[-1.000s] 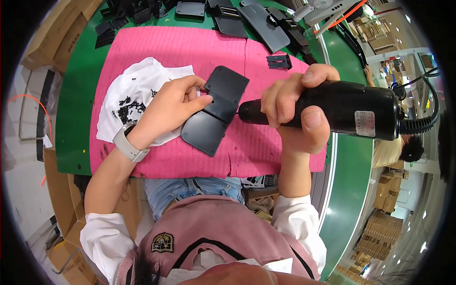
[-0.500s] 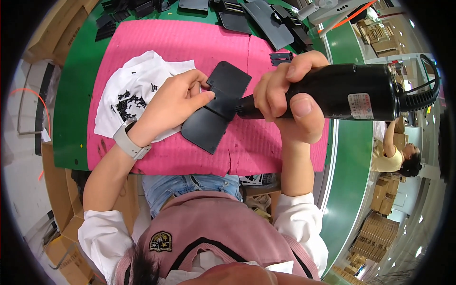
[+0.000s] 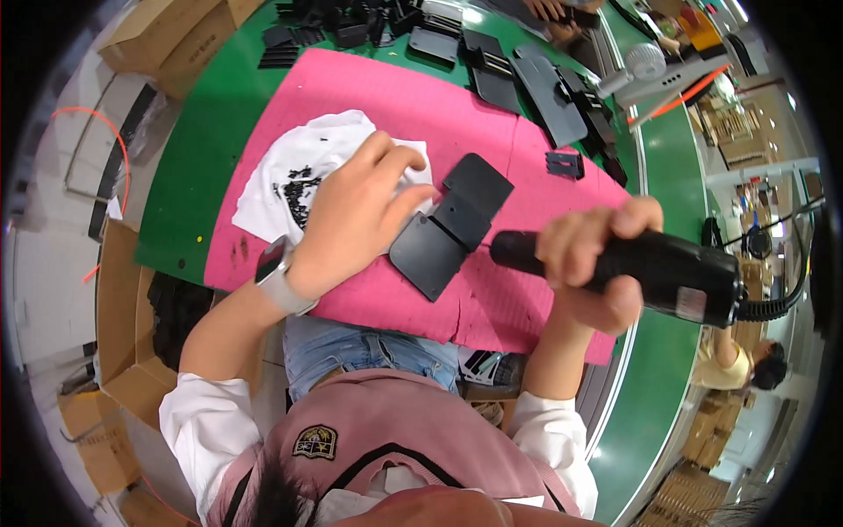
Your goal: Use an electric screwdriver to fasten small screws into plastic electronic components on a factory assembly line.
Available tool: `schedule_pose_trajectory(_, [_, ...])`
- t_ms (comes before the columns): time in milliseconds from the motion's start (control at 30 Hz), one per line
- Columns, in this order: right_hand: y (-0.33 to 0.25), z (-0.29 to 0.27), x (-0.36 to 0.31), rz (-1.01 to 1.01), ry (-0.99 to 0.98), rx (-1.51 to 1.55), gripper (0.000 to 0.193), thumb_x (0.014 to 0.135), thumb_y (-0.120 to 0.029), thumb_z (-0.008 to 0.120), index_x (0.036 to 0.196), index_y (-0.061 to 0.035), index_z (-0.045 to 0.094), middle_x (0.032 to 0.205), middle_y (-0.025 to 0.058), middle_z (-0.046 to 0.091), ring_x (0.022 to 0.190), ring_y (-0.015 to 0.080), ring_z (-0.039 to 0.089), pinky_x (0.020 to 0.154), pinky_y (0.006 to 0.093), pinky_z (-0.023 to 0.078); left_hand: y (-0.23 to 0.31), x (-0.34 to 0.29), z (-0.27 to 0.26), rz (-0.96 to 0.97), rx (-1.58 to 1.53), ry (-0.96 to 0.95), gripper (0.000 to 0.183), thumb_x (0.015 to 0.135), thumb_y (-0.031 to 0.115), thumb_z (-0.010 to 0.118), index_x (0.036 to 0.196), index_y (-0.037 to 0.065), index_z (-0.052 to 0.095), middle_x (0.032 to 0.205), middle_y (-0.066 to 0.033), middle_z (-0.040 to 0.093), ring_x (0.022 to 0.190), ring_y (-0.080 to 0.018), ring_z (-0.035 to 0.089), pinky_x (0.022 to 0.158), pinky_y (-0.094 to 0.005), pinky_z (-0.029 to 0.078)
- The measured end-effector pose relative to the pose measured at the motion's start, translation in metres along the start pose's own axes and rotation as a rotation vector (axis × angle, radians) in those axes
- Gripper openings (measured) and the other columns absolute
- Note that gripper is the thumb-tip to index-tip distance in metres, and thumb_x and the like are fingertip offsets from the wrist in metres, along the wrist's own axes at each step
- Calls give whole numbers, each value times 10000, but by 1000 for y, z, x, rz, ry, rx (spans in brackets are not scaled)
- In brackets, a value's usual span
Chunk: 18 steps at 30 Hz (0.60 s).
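Note:
My left hand [image 3: 360, 211], with a watch on its wrist, hovers between a white cloth and a black plastic part. Its fingers are bent and apart, and no object shows between them. Small black screws [image 3: 299, 195] lie in a loose heap on the white cloth [image 3: 272, 167]. The black part [image 3: 428, 255], two flat panels joined across a narrow middle, rests on a pink foam mat [image 3: 369, 88]. My right hand [image 3: 597, 255] grips a black electric screwdriver [image 3: 680, 272] by its body. Its tip points left, just beside the part's right edge.
On the green table [image 3: 202, 158], black plastic pieces [image 3: 351, 35] crowd beyond the mat, with a long black panel [image 3: 549, 92] at the far right. A small black clip-like piece [image 3: 564, 164] lies on the mat. Open cardboard box [image 3: 127, 307] stands at left. Other people work farther off.
My left hand has let go of the black part and lifted away, its fingers spreading. The screwdriver has drawn a little away from the part. The whole view has shifted.

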State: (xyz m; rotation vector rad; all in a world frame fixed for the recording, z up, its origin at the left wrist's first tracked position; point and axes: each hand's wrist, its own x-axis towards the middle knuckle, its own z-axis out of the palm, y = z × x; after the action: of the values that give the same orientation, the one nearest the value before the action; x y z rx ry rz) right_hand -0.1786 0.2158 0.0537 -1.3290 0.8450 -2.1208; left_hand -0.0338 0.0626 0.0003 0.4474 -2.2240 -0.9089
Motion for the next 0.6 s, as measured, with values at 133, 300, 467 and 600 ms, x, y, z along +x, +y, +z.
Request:
schedule_pose_trajectory(133, [-11,-7,-3,20,1,89,447,761,-223,686,1056,-47,400,585,42,483,451,155,469,447,293,400,-14,-25,-47,36,311,31,165,755,83,675,891,22,605,839,-100,541,780,-274,566,669,-342,443])
schedule_pose_trajectory(300, [-8,-6,-9,92,-7,-32,439,778,-312,657,1035,-65,401,569,14,481,416,145,461,477,305,416,-26,-27,-55,-28,436,-91,144,710,59,682,834,51,610,821,-64,526,814,-250,550,658,-352,458])
schedule_pose_trajectory(467, [-3,-8,-8,79,-1,-26,413,767,-272,641,1034,-61,406,563,25,466,413,146,443,475,306,411,-29,-21,-49,-26,500,-82,110,715,42,665,770,33,570,796,-92,528,804,-272,549,660,-375,454])
schedule_pose_trajectory(600, [-8,-19,-9,92,29,0,395,783,-298,605,1029,-63,407,552,20,444,407,141,435,481,308,415,-29,-21,-48,-30,406,-46,99,743,47,656,786,-8,586,784,-117,547,768,-293,557,650,-377,445])
